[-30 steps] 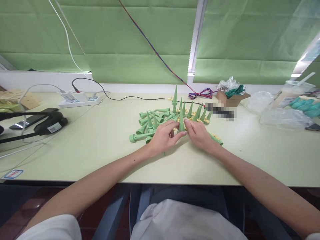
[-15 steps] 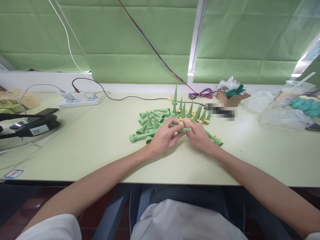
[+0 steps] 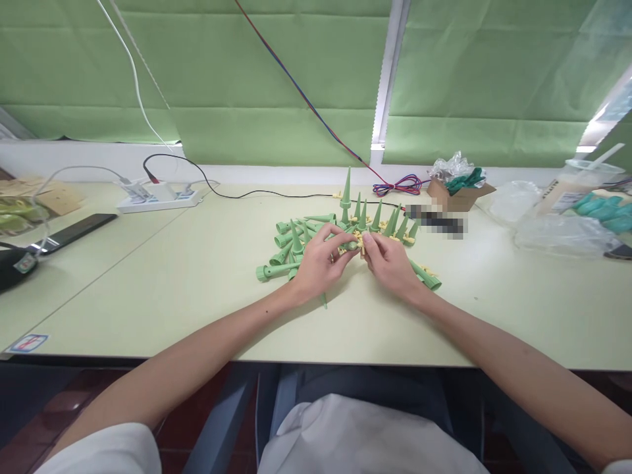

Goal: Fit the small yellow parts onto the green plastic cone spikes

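My left hand [image 3: 320, 258] is closed around a green plastic watering spike [image 3: 351, 246], whose end shows at my fingertips. My right hand [image 3: 391, 262] pinches a small yellow plastic valve piece [image 3: 363, 246] against that end. Whether the two parts are joined cannot be made out. Behind my hands stand several pointed green cones [image 3: 377, 217], with small yellow pieces among them. To the left lies a pile of green tubes [image 3: 277, 270], partly hidden by my left hand. Another green tube [image 3: 427, 276] rests beside my right wrist.
A white power strip [image 3: 160, 199] with plugs sits at the back left, near a phone [image 3: 79, 232] and a black device [image 3: 14, 266]. A cardboard box [image 3: 461, 196], plastic bags and a drink cup [image 3: 567, 187] stand at the right. A black cable crosses the back.
The spike in my left hand has turned; its point no longer sticks out toward my right hand. My right fingers now hold a yellow piece at it. The black device at left has shifted left.
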The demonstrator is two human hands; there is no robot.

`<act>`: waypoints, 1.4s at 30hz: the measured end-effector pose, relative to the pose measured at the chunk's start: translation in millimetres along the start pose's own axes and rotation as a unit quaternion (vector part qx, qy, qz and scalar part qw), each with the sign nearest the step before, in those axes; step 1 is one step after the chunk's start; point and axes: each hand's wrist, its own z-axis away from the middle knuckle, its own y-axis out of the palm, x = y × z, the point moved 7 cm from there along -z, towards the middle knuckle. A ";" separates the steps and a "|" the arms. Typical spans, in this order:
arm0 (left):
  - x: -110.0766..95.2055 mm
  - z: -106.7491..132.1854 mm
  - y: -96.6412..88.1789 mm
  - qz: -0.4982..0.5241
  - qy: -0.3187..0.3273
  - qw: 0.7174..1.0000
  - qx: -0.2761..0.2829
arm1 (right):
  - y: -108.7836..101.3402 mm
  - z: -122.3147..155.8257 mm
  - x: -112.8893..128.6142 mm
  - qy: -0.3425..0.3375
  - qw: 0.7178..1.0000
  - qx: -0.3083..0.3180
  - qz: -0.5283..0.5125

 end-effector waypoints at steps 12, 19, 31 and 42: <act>13.5 -1.6 0.5 0.080 -0.150 0.985 0.012 | -8.9 0.0 -6.2 -0.003 0.998 -0.058 0.028; 24.8 7.3 24.1 0.269 -0.348 0.888 0.133 | -9.4 0.3 -4.1 -0.020 0.998 -0.052 0.042; 20.3 20.3 41.1 0.428 -0.419 0.776 0.199 | -1.7 2.0 -10.7 -0.015 1.000 -0.008 0.001; 21.2 21.0 40.7 0.381 -0.369 0.823 0.206 | -1.9 -0.1 -13.1 -0.016 1.000 0.003 0.021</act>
